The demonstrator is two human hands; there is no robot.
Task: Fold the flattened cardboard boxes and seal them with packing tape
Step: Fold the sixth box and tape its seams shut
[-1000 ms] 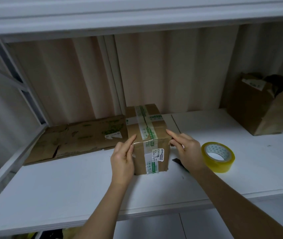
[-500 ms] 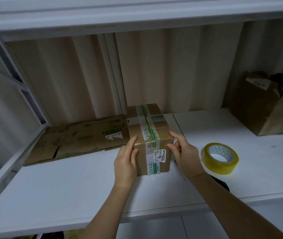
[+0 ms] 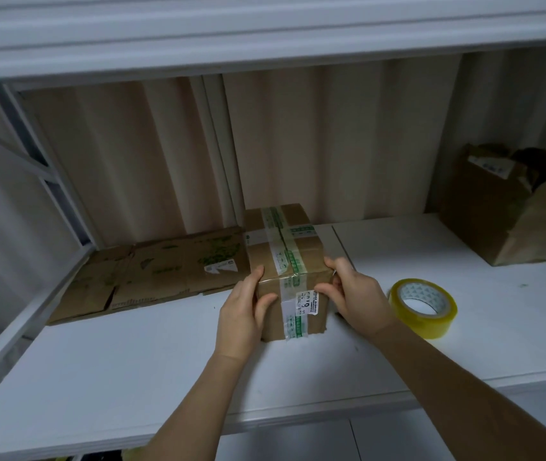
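A small brown cardboard box [image 3: 286, 257], folded up and crossed with green-printed and clear tape, stands on the white shelf [image 3: 131, 367]. My left hand [image 3: 243, 314] grips its near left corner, thumb on the front face. My right hand [image 3: 356, 294] grips its near right corner, thumb on the front by a white label. A roll of yellowish packing tape [image 3: 423, 307] lies flat on the shelf just right of my right hand. A flattened cardboard box [image 3: 151, 274] lies on the shelf to the left, touching the box.
An open brown cardboard box [image 3: 504, 207] stands at the back right of the shelf. A white shelf board [image 3: 265, 24] hangs overhead. Beige corrugated wall closes the back; a white frame rail [image 3: 15, 334] runs along the left side.
Both hands have closed tighter around the box's near corners, thumbs now curled onto the front face. The box has barely moved.
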